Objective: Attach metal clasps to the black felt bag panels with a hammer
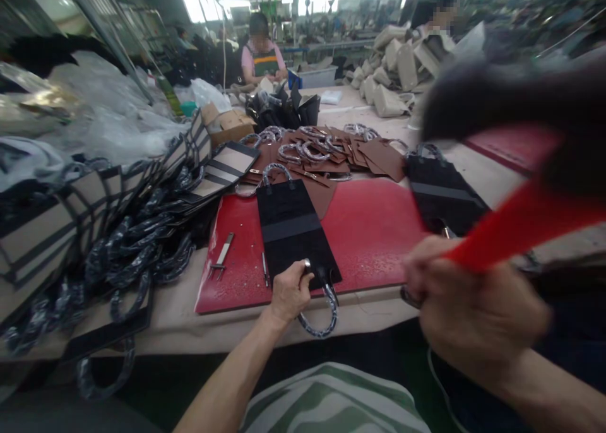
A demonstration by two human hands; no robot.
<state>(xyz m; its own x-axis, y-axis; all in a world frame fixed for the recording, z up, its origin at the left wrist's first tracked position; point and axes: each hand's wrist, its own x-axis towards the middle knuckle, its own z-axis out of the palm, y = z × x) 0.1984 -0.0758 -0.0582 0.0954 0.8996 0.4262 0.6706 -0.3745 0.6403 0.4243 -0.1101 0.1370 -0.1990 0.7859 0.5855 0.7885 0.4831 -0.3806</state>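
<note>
A black bag panel (290, 228) with wrapped handles at both ends lies flat on a red cutting mat (374, 231). My left hand (290, 291) is closed on the panel's near edge, beside the near handle (322, 319), which hangs over the table edge. My right hand (466, 307) is raised close to the camera and blurred, gripped around the red handle of a hammer (516, 221) whose dark head fills the upper right.
A second black panel (442, 190) lies right of the mat. Brown leather pieces with wrapped handles (326, 152) lie behind. Beige-and-black bags (95, 218) are stacked left. Metal tools (222, 254) lie on the mat. People work at far tables, near beige bags (392, 64).
</note>
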